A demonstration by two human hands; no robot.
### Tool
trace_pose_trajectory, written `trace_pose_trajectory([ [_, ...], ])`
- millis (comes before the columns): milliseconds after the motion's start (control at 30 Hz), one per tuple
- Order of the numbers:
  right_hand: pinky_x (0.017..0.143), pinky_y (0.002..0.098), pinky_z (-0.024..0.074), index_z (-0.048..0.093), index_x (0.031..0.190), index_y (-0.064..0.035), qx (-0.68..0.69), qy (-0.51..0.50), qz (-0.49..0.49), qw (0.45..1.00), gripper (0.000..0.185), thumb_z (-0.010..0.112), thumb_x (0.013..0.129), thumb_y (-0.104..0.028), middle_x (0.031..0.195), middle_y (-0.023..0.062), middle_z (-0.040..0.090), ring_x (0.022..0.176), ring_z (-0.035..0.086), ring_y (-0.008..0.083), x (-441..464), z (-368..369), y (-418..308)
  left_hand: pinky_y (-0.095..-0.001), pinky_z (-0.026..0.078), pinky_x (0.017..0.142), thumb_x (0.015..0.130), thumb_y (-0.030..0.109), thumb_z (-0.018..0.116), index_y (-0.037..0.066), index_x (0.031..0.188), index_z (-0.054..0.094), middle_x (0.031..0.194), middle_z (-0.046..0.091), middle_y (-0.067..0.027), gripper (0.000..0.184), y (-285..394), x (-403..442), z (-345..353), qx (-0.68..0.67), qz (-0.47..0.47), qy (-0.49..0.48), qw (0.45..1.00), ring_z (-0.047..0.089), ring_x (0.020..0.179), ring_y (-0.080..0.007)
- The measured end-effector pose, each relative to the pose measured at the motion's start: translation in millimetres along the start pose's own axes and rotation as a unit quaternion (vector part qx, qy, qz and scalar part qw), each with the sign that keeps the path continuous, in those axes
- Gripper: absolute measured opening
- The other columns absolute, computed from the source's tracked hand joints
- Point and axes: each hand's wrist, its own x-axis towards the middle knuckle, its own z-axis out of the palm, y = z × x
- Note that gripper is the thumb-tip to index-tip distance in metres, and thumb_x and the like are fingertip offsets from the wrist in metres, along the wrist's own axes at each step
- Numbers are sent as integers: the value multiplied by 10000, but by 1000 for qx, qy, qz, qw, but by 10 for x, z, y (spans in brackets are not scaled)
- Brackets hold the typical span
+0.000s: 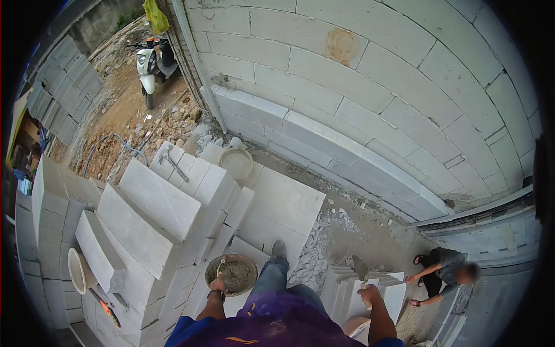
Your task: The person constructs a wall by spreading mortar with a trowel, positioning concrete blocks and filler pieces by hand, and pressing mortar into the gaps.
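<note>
My left hand (217,284) is closed around a thin, pale handle at the near-left rim of a round bucket (255,273). Wet grey mortar (236,274) lies in this bucket, beside my legs. On the other side of my body, my right hand (370,294) grips the handle of a trowel (361,269), its pointed blade directed away from me. The trowel is over a stack of white blocks (345,289). Part of another round container (357,328) shows below my right hand.
Stacked white blocks (159,199) rise at left, with a hammer (174,163) on top. An orange-handled saw (105,307) lies nearby. A block wall (324,87) stands ahead. A crouching person (445,272) touches blocks at right. Rubble (312,254) litters the floor. A scooter (151,72) stands outside.
</note>
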Motion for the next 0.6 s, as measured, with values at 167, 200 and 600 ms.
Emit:
trace_pose_trajectory([
  [167,502,413,538,647,788,31,135,-32,88,986,228,741,783,-177,657,146,652,521,653,273,275,-481,-418,-488,450,961,979,689,404,-34,1049,726,1034,705,-276,794,1022,-6,20,-107,37,-16,993,633,1080,-435],
  [200,503,410,537,651,791,38,104,-32,86,990,237,739,786,-182,655,144,650,524,652,270,383,-546,-578,-491,453,945,980,683,413,-37,1043,725,1026,705,-275,787,1254,-26,44,-123,43,-26,991,639,1062,-436],
  [600,513,406,544,652,906,92,69,-97,33,992,306,736,816,-189,711,151,648,581,656,269,1790,-951,-2658,-422,505,853,866,700,611,-46,973,742,914,734,-220,765,4142,-1,-319,-200,126,-74,969,695,906,-305],
])
